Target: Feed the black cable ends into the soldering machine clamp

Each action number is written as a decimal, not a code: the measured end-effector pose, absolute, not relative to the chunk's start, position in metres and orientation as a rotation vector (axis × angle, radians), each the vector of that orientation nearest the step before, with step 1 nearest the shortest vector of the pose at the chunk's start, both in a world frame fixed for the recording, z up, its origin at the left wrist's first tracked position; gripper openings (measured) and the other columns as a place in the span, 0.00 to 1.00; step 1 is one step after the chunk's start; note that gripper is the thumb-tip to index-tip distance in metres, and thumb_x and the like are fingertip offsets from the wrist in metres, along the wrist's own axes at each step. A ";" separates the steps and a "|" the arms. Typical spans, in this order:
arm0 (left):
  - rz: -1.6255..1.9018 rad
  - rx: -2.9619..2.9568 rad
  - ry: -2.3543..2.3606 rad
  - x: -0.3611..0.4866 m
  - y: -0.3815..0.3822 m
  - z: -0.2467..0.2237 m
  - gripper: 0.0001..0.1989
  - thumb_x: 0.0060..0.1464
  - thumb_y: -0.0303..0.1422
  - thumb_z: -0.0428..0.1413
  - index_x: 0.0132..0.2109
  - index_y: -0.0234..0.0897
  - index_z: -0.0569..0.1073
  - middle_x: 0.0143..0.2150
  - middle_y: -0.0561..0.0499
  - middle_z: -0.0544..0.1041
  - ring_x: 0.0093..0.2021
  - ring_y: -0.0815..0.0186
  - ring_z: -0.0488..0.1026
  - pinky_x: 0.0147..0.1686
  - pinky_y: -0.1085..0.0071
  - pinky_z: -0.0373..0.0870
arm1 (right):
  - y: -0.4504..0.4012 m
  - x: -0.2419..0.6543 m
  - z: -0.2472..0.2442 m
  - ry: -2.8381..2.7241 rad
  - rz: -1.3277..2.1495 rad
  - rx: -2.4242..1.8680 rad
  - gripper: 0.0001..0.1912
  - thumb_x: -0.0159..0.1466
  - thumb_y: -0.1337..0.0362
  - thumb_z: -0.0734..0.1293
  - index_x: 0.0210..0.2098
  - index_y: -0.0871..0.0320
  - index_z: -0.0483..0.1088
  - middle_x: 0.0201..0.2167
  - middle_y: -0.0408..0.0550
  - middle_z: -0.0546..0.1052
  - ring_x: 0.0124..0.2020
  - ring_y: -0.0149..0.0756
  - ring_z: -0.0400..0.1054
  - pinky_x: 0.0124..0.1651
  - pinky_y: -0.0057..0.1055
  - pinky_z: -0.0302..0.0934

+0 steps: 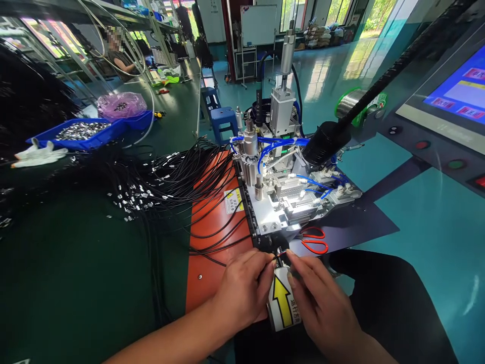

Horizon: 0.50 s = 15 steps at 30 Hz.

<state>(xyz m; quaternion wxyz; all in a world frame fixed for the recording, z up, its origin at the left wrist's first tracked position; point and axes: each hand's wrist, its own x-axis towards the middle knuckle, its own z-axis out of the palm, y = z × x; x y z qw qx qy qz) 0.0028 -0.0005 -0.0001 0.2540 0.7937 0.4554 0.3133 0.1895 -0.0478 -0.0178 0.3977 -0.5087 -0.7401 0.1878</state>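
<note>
My left hand (246, 285) is closed in a pinch on a thin black cable (275, 257), close to the cable's end. Short coloured wires, one reddish, show between the two hands. My right hand (324, 298) has its fingertips at these wire ends, with the thumb lower down and partly hidden. Just beneath the fingers is a white block (280, 296) bearing a yellow arrow label. The front of a metal machine (288, 202) with cylinders and blue air tubes stands right beyond both hands.
Red-handled scissors (315, 240) lie right of the machine. Bundled black cables (178, 177) with metal ends spread over the left bench and orange plate (212, 227). A blue tray (49, 139) holds small metal parts. A control screen (458, 91) and solder wire spool (352, 103) are right. A person sits far left.
</note>
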 end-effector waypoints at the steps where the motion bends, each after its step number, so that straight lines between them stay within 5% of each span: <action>1: 0.849 2.154 1.241 0.003 -0.001 0.000 0.06 0.65 0.29 0.52 0.39 0.37 0.73 0.30 0.51 0.73 0.30 0.67 0.70 0.31 0.72 0.62 | -0.047 0.189 -0.017 -1.866 0.470 -1.279 0.27 0.69 0.72 0.60 0.67 0.55 0.59 0.52 0.57 0.74 0.50 0.43 0.74 0.50 0.37 0.72; 9: 0.849 2.141 1.222 0.002 0.001 -0.001 0.06 0.65 0.29 0.52 0.40 0.37 0.73 0.30 0.51 0.73 0.30 0.67 0.71 0.31 0.72 0.64 | -0.032 0.189 -0.001 -1.541 0.825 -1.444 0.06 0.68 0.61 0.67 0.42 0.53 0.75 0.36 0.46 0.78 0.33 0.35 0.74 0.34 0.29 0.71; 15: 0.849 2.129 1.199 0.002 0.000 0.001 0.07 0.65 0.29 0.51 0.39 0.37 0.74 0.30 0.50 0.74 0.30 0.67 0.71 0.30 0.73 0.64 | -0.022 0.189 0.001 -1.410 1.054 -1.466 0.09 0.67 0.56 0.67 0.36 0.55 0.74 0.30 0.43 0.76 0.29 0.33 0.71 0.31 0.28 0.68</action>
